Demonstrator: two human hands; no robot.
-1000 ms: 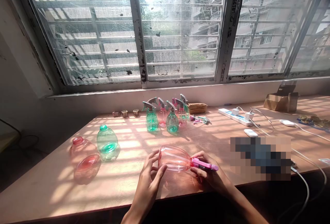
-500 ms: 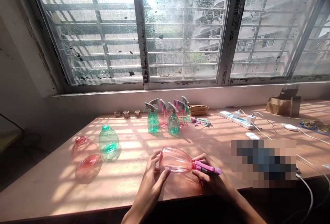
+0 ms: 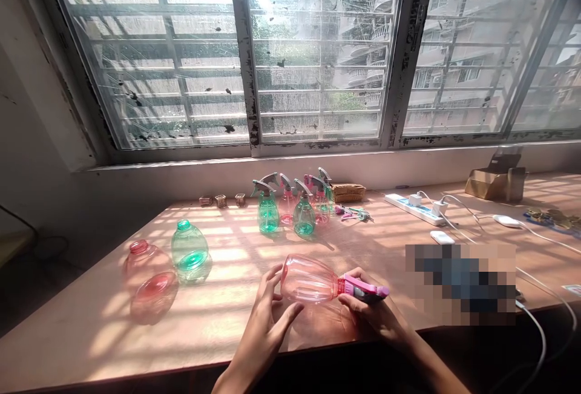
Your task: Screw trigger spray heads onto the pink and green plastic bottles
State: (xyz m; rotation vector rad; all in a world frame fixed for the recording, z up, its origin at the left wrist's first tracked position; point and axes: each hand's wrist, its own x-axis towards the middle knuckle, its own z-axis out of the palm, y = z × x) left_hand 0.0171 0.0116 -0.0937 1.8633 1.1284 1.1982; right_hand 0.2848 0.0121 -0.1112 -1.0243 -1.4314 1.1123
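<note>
A clear pink spray bottle (image 3: 309, 280) lies on its side in the air between my hands, its base to the left. My left hand (image 3: 271, 309) is curved around the base end, thumb along the near side and fingers behind. At the neck, my right hand (image 3: 370, 306) grips the pink and dark trigger spray head (image 3: 363, 289), which sits on the bottle's mouth. To the left on the table stand a pink bottle without a head (image 3: 149, 270) and a green bottle without a head (image 3: 189, 246).
Several spray bottles with heads (image 3: 304, 215) stand at the back beside loose spray heads (image 3: 353, 212) and a brown box (image 3: 348, 192). Rightward are a white power strip (image 3: 414, 207) with cables, a pixelated area (image 3: 460, 282) and a cardboard box (image 3: 495, 182). The wooden table (image 3: 236, 327) ends just before me.
The spray head has turned about the bottle's axis in my right hand, showing more of its dark side. My left thumb has slid slightly right. The view shifted a little.
</note>
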